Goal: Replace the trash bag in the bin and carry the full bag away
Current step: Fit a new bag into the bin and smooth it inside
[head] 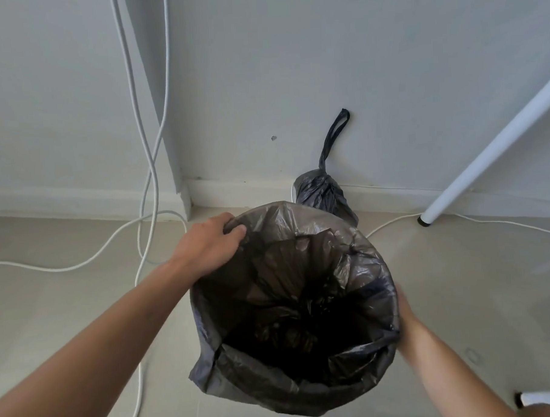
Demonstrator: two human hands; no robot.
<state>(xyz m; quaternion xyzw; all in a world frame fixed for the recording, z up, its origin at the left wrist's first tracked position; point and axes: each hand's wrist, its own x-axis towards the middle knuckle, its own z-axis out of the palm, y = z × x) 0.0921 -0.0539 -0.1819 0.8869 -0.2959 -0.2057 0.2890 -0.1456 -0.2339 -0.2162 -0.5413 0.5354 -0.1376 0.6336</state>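
Observation:
A fresh dark grey trash bag (358, 277) lines the round bin, its edge folded over the rim all around and its inside sagging into the dark interior. My left hand (210, 245) grips the bag's edge at the far left of the rim, fingers curled over it. My right hand (404, 319) is pressed against the bag's folded edge on the right outside of the bin; its fingers are mostly hidden and blurred. The full bag (321, 190), tied shut with a long handle loop leaning on the wall, stands on the floor just behind the bin.
White cables (146, 182) hang down the wall and trail over the beige floor left of the bin and behind it. A white slanted furniture leg (473, 168) with a black foot stands at the right. Another white leg end (543, 398) sits at the lower right.

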